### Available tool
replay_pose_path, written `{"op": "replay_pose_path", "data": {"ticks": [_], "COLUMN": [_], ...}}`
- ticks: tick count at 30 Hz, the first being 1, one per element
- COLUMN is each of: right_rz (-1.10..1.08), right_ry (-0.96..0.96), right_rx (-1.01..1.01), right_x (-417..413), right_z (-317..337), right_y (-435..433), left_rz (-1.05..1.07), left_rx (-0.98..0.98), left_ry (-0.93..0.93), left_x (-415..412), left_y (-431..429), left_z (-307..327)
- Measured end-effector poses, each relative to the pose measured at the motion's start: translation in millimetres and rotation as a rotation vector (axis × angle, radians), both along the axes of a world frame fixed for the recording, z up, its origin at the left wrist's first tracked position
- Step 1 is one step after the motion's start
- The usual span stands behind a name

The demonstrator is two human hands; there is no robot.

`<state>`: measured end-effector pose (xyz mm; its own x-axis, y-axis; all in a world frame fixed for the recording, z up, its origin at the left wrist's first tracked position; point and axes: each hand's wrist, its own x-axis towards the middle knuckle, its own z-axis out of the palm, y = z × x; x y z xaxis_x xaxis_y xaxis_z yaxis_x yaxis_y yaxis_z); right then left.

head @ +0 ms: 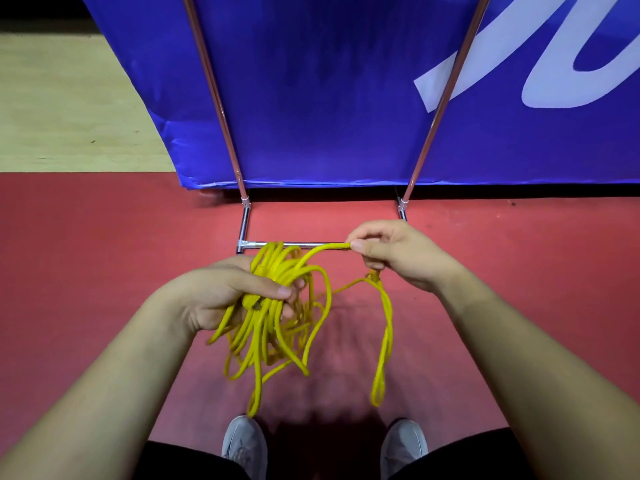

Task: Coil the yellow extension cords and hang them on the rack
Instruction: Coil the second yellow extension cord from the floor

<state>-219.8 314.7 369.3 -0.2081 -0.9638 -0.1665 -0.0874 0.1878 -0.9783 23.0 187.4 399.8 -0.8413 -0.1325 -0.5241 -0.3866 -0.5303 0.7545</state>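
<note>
Cord [277, 268] half coiled at centre frame: my left hand [225, 292] clenches the loops, my right hand [398, 254] pinches slack that I judge gets looped on next.

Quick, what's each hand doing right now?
Left hand: grips the yellow cord bundle.
Right hand: pinches a loose strand of it.

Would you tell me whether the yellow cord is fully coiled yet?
Partly: the left hand grips the yellow cord in bundled loops; the right hand pinches a loose strand.
</note>
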Motion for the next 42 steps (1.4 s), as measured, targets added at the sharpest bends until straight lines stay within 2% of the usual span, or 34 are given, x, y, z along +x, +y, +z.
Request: {"op": "replay_pose_path", "data": {"ticks": [4,8,10,13,17,19,23,27,30,33,35,42], "right_rz": [0.124,0.260,0.253,0.214,0.317,0.302,0.157,0.257,0.341,0.282,0.240,0.195], "right_ry": [0.214,0.234,0.230,0.192,0.340,0.360,0.272,0.388,0.434,0.437,0.433,0.631], "right_rx": [-0.010,-0.061,-0.073,-0.003,0.114,0.118,0.057,-0.038,-0.120,-0.107,-0.090,-0.010], "right_x": [18,45,50,35,7,4,5,33,55,51,46,23], "right_z": [17,29,27,20,10,9,18,37,45,42,36,-9], "right_y": [-2,-5,-6,-2,7,8,7,2,-1,-2,-1,1], "left_rz": [-0.001,0.023,0.048,0.102,0.132,0.133,0.116,0.096,0.077,0.117,0.155,0.376], "left_rx": [0.023,0.057,0.090,0.161,0.098,0.084,0.065,0.026,0.089,0.179,0.156,0.134], "left_ry": [-0.036,0.005,0.038,0.102,0.152,0.135,0.036,-0.027,0.014,0.095,0.124,0.238], "left_x": [-4,-11,-14,-16,-15,-15,-12,-14,-18,-18,-18,-13], "left_y": [15,23,22,17,11,8,7,22,28,22,17,-14], "left_z": [-7,-10,-8,-6,-9,-9,-5,-6,-7,-6,-7,-2]}}
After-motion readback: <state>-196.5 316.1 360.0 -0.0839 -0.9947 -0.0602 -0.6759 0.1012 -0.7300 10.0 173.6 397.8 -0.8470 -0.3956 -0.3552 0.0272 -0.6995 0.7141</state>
